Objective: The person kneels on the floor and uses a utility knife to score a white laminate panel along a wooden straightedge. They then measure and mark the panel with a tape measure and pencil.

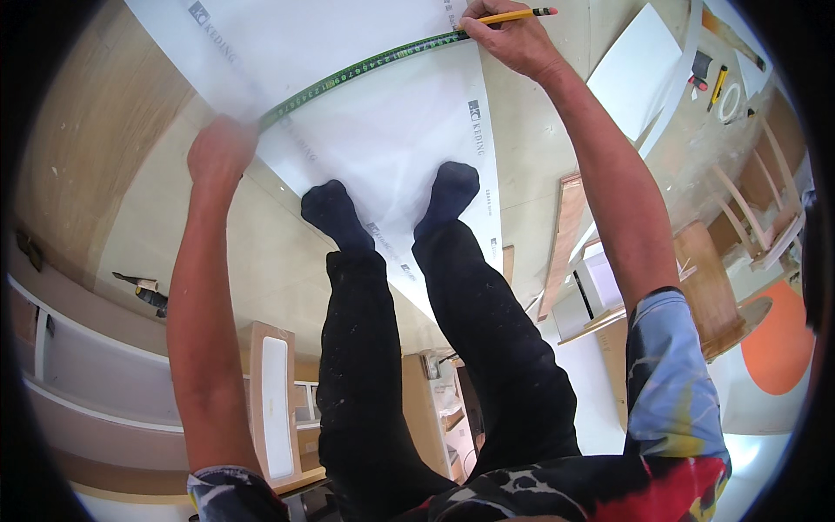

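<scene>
I stand in dark socks on a large white sheet (pixel 391 130) laid over a pale board. A green measuring tape (pixel 348 74) runs across the sheet from lower left to upper right. My left hand (pixel 219 150) presses down on the tape's left end with closed fingers. My right hand (pixel 509 39) holds a yellow pencil (pixel 513 15), its tip meeting the tape's right end on the sheet. My legs in black trousers (pixel 417 348) fill the middle.
A white panel (pixel 633 59) lies to the right, with a yellow utility knife (pixel 718 85) and a tape roll (pixel 729 100) beyond it. Wooden chair frames (pixel 765 209) and an orange patch (pixel 778 339) sit far right. Wooden cabinet parts (pixel 270 400) lie below, and a dark tool (pixel 150 296) lies left.
</scene>
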The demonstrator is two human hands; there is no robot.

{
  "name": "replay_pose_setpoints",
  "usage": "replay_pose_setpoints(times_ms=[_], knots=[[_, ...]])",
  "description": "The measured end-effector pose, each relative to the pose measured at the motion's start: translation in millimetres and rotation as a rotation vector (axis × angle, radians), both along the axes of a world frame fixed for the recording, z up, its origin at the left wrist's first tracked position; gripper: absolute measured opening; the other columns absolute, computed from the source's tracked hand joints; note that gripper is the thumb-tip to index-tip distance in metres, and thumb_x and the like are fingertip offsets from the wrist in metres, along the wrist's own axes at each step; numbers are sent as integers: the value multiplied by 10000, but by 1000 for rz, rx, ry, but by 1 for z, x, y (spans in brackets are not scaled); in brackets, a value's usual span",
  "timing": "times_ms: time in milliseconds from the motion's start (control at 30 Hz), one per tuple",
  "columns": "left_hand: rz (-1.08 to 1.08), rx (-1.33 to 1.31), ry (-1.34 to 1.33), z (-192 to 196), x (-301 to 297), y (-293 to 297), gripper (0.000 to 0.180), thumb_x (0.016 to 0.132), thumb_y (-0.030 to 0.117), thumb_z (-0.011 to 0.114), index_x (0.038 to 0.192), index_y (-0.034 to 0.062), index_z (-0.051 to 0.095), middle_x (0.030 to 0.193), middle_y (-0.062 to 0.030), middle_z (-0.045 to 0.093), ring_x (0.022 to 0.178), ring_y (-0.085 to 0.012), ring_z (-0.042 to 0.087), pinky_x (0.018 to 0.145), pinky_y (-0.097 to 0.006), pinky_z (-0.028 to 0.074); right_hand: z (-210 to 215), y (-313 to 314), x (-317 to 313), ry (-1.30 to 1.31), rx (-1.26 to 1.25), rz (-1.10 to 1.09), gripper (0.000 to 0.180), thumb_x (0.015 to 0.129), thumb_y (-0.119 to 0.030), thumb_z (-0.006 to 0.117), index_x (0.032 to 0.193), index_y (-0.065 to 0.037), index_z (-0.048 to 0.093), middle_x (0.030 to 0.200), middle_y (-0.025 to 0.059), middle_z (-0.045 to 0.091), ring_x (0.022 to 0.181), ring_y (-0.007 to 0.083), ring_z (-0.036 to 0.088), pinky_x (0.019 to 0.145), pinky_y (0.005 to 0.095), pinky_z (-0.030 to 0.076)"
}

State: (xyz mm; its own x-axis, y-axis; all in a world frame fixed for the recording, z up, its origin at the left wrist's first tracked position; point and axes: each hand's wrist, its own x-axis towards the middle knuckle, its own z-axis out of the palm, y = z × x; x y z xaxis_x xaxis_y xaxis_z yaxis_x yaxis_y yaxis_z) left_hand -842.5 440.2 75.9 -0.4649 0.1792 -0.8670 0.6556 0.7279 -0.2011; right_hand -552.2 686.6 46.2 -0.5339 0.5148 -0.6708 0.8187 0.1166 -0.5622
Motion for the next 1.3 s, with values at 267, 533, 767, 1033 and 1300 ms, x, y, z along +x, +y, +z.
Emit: replay_pose_setpoints(times_ms=[267, 533, 767, 1033, 1300], knots=[[-43, -18, -33, -5, -4, -6, 477, 914, 437, 519, 932, 1, 712, 867, -203, 717, 818, -359, 699, 785, -458, 525, 2, -6, 1, 20, 41, -38, 279, 874, -271, 635, 893, 6, 660, 784, 122, 670, 728, 201, 618, 660, 355, 497], [-73, 22, 19, -3, -1, -6, 441, 933, 419, 567, 854, 23, 746, 812, -187, 717, 810, -365, 694, 771, -466, 523, 3, -6, -3, 57, 47, -11, 222, 888, -216, 623, 875, 3, 657, 767, 110, 662, 720, 192, 613, 655, 345, 494], [-136, 141, -133, -5, -15, -41, 425, 935, 423, 530, 954, 54, 740, 918, -221, 704, 895, -423, 670, 811, -503, 518, 50, -38, 42, 495, 462, -1094, 329, 1012, -239, 565, 1142, 62, 582, 956, 143, 693, 900, 220, 695, 814, 310, 548], [-3, 221, -165, 144, 24, -69, 334, 923, 390, 524, 944, 160, 765, 869, -194, 709, 833, -420, 678, 765, -511, 538, 246, -169, 196, -67, 116, -234, 160, 948, -165, 627, 944, -10, 666, 868, 172, 646, 815, 306, 640, 708, 384, 489], [186, 359, -26, 245, -37, -26, 317, 931, 366, 550, 987, 133, 759, 862, -177, 715, 826, -407, 681, 774, -494, 532, 292, -102, 189, -204, -1, -627, 229, 960, -191, 619, 1012, 25, 675, 854, 98, 663, 778, 181, 656, 714, 325, 524]])
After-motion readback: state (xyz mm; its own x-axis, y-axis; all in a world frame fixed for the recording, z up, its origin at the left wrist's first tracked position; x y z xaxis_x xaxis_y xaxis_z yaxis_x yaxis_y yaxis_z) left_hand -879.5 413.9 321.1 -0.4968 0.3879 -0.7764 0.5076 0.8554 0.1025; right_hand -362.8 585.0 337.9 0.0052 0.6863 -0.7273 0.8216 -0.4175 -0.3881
